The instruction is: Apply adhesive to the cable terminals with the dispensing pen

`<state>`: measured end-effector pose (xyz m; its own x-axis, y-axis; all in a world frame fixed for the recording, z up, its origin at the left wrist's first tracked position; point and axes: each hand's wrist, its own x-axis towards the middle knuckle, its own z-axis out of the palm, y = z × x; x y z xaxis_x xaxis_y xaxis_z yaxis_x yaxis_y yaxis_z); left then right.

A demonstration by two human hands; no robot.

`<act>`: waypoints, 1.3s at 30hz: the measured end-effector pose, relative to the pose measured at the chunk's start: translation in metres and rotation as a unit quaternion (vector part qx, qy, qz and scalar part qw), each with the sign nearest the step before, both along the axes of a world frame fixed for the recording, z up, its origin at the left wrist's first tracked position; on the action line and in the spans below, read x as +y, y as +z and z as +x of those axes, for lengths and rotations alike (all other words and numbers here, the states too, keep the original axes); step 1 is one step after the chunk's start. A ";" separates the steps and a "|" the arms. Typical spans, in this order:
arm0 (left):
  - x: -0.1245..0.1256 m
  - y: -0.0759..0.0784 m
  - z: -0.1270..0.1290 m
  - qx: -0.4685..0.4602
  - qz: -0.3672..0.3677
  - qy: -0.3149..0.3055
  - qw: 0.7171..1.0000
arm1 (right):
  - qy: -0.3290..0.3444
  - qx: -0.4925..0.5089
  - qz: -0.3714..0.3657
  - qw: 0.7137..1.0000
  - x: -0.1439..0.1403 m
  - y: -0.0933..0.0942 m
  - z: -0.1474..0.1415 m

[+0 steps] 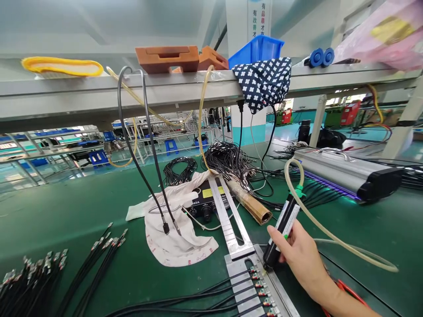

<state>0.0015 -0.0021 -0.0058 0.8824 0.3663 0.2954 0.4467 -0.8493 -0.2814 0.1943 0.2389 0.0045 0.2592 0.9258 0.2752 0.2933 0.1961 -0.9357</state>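
"Connectors [262, 292] first: how far along are they?"

"A row lies loaded in the metal fixture [235, 267], toward the near edge of the green work surface [132, 273], so that part looks done. Whether anything has been put on them, I cannot tell. Loose cable bundles [99, 255] toward the near left corner lie outside the fixture and seem to remain."

"And the hands?"

"The right hand [306, 253] has thumb and fingers clamped around a black dispensing syringe [282, 226], tilted, nozzle down by the row's far end. The left hand is out of view, so I cannot tell how its fingers are."

"Anything in the way?"

"Red handles [350, 290] lie partly behind the right forearm, and the syringe's hose [330, 234] loops toward the right edge, where it might snag. Beyond the fixture's near part, a white cloth [172, 246] lies against the dispenser controller [211, 193]."

"Farther back?"

"A lamp housing [333, 169], glowing violet underneath, sits toward the far right corner. Above the far edge, a shelf [92, 99] carries a blue bin [256, 50]."
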 end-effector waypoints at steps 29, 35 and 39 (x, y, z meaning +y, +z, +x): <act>0.001 0.003 0.003 -0.041 -0.008 0.012 0.999 | 0.034 0.033 -0.007 0.999 0.001 -0.001 -0.003; 0.002 -0.001 0.003 -0.049 -0.007 0.009 0.999 | 0.017 0.019 -0.005 1.000 0.004 -0.005 -0.002; 0.002 -0.001 0.003 -0.052 -0.008 0.010 0.999 | 0.006 0.025 0.006 1.000 0.004 0.000 -0.002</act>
<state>0.0042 -0.0003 -0.0066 0.8399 0.3883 0.3791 0.4892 -0.8442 -0.2192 0.1921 0.2426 0.0047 0.2616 0.9259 0.2724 0.2431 0.2099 -0.9470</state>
